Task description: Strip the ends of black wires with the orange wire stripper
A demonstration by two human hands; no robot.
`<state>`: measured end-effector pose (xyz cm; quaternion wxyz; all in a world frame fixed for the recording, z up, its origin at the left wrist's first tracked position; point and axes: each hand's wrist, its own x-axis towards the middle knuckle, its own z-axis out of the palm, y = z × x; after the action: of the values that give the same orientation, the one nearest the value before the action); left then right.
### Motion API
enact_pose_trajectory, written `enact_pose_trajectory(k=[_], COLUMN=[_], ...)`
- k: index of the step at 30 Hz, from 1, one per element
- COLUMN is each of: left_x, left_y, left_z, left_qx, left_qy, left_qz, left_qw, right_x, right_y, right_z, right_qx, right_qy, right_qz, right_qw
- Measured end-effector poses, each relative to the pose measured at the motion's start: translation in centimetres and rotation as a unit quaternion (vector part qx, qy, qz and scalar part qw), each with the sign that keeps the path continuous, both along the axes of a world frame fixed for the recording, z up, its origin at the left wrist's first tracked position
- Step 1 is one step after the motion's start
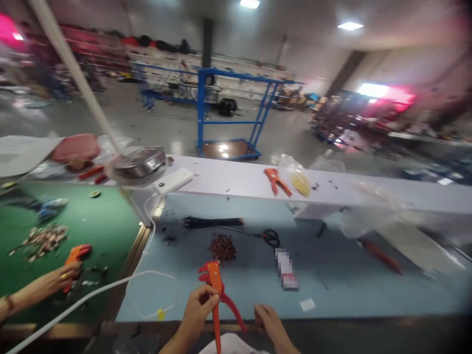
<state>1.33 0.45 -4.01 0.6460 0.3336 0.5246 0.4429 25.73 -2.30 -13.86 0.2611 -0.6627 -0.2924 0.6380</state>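
Observation:
My left hand (201, 307) is closed around an orange and red wire stripper (214, 280), its jaws pointing away from me and its handles apart. To the right, at the table's front edge, my right hand (267, 319) has its fingers curled in; whatever they may hold is too small or hidden to name. Just beyond the stripper's jaws lies a pile of small brown-red pieces (222, 247). Behind that pile rests a bundle of dark wires (214, 222). Black-handled scissors (271, 238) lie to the right of the bundle.
At left, a co-worker's hand (64, 276) holds a similar stripper (77, 253) over a green mat (110, 216). A white cable (106, 285) crosses the front. The raised shelf (236, 177) bears another stripper (276, 182) and a bag of yellow pieces (300, 183). A red-handled tool (383, 256) lies right.

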Motion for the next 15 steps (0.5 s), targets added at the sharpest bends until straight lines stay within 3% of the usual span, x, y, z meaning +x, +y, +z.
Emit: enact_pose_trajectory(k=[3, 6, 9, 12, 15], left_x=[0.9, 2.8, 5.0, 7.0, 8.3], left_y=[-0.1, -0.1, 0.0, 0.1, 0.3], left_z=[-0.4, -0.7, -0.3, 0.6, 1.4], left_qx=[0.014, 0.029, 0.041, 0.060, 0.055], left_qy=[0.002, 0.009, 0.017, 0.063, 0.079], left_qz=[0.018, 0.023, 0.013, 0.005, 0.024], left_qw=[1.000, 0.999, 0.999, 0.996, 0.995], right_x=[-2.3, -3.3, -3.0, -2.3, -1.9], right_y=[2.3, 2.8, 3.1, 3.9, 5.0], right_z=[2.5, 5.8, 7.9, 7.6, 5.9], right_qx=[-0.027, -0.072, -0.103, -0.094, -0.049], right_qy=[0.146, 0.297, 0.348, 0.352, 0.343], right_qz=[-0.022, 0.091, 0.192, 0.237, 0.225], right_qw=[0.989, 0.948, 0.912, 0.901, 0.911])
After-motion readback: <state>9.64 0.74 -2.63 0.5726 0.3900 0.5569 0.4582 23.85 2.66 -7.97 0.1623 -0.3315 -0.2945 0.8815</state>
